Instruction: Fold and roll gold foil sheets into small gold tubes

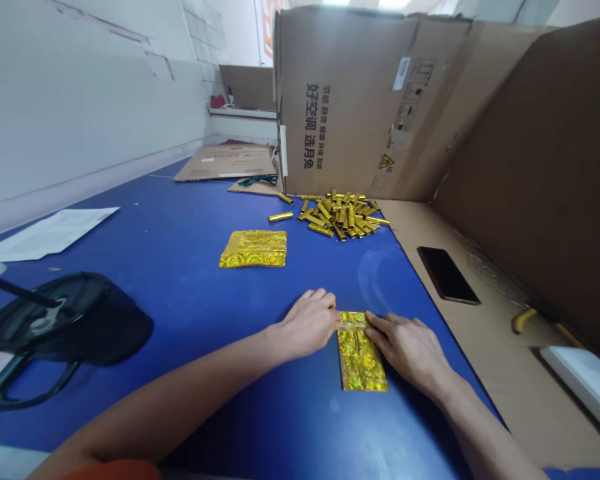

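A rectangular gold foil sheet (360,367) lies on a smooth, dully shining blue tabletop (195,230); its holographic surface is patterned with swirls, a seam runs down its length and a band of creases crosses its far end. Farther off to the left, a second gold foil piece (254,249) lies flat, crinkled and slightly uneven at the edges. Beyond it spreads a pile of small gold tubes (343,217), shiny outside and dark at the open ends. A dark, glossy cup (113,327) with a handle and a black straw (23,292) stands at the left. A flat, dark phone (447,275) rests on brown cardboard at the right.

The foil sheet lies between the two hands, its far end touched from both sides. The left hand (310,325) is curled almost into a fist, fingertips at the far left corner; the right hand (410,343) is half open, thumb and forefinger reaching onto the right edge. Whether either pinches the foil or merely presses it cannot be told.

Upright behind the pile, a large cardboard box (360,60) carries sideways Chinese print: 好空调 选月兔, with 节能 静音 健康 环保 智能 in smaller characters. It also bears handling symbols, a yellow warning triangle (386,162) and a white label (401,73) too small to read.
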The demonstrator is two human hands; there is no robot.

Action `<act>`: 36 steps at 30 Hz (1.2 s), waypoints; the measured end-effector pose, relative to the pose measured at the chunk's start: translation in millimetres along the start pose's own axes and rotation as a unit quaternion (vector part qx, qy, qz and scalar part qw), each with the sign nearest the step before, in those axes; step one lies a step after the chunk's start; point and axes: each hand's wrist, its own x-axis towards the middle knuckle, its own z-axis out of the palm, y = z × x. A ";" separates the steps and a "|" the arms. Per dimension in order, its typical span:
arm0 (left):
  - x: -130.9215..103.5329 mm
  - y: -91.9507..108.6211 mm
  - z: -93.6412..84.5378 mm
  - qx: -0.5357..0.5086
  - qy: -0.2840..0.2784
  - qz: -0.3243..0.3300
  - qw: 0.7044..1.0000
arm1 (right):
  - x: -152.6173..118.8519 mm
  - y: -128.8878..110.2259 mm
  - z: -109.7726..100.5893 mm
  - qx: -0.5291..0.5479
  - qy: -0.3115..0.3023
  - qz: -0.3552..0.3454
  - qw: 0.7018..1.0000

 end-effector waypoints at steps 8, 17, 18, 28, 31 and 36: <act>0.2 4.2 2.9 -0.002 0.008 -0.037 0.999 | 5.0 -6.1 5.1 -0.016 0.008 0.017 1.000; 0.6 6.2 10.2 -0.020 0.030 -0.050 0.998 | 5.4 -8.1 4.4 0.008 0.012 0.020 1.000; 0.8 5.6 12.4 -0.028 0.036 -0.035 0.998 | 5.8 -8.2 4.0 0.009 0.010 0.021 1.000; 0.4 7.0 6.4 -0.023 -0.015 0.042 0.999 | 4.6 -3.9 1.8 0.036 0.005 0.018 0.999; 0.6 9.7 5.0 -0.015 -0.025 0.040 0.999 | 3.7 1.3 -2.6 0.052 0.015 0.031 0.998; 1.3 12.3 6.2 -0.006 -0.029 0.033 0.999 | 1.1 -5.7 -7.3 0.126 0.102 0.004 0.987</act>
